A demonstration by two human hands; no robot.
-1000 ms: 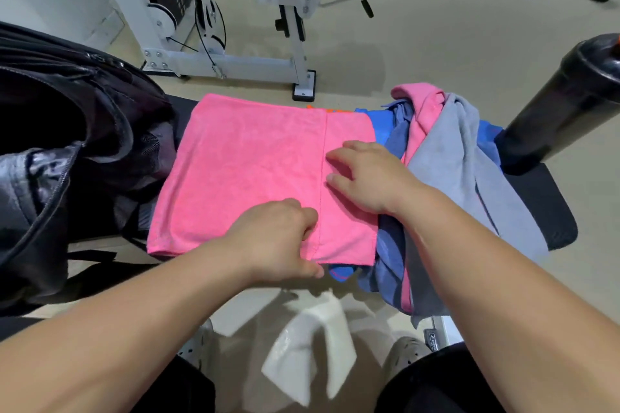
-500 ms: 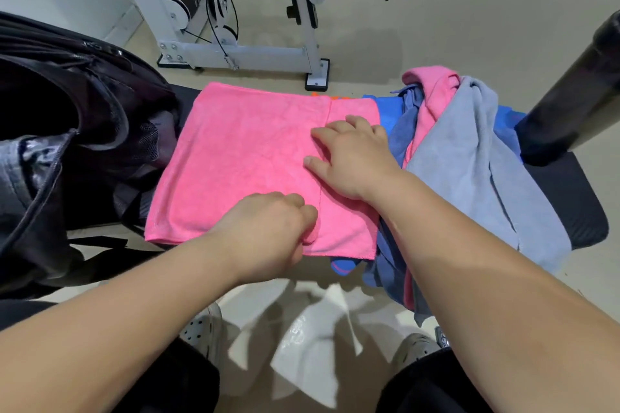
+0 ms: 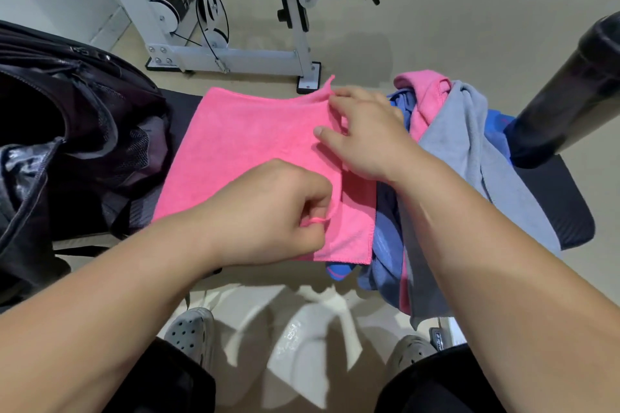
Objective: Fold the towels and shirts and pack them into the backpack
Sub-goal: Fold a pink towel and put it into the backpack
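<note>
Your left hand (image 3: 268,213) pinches the near edge, your right hand (image 3: 367,137) the far corner, of the pink microfibre towel (image 3: 241,151) lying on the black padded bench (image 3: 553,204); pull unevenly and the fold likely skews.

We see a pink towel (image 3: 241,151) spread flat on a dark padded surface, a folded layer lying over its right part. Our left hand (image 3: 268,211) pinches that layer's edge near the front, and our right hand (image 3: 365,137) holds it at the far corner, which stands up off the cloth. Just right of it, touching, lies an unfolded heap: a grey towel (image 3: 469,151) draped over the front edge, a second pink cloth (image 3: 422,94) bunched at the back, and dark blue fabric (image 3: 385,245) hanging down beneath. The black backpack (image 3: 67,117) sits to the left, its mouth gaping open.
</note>
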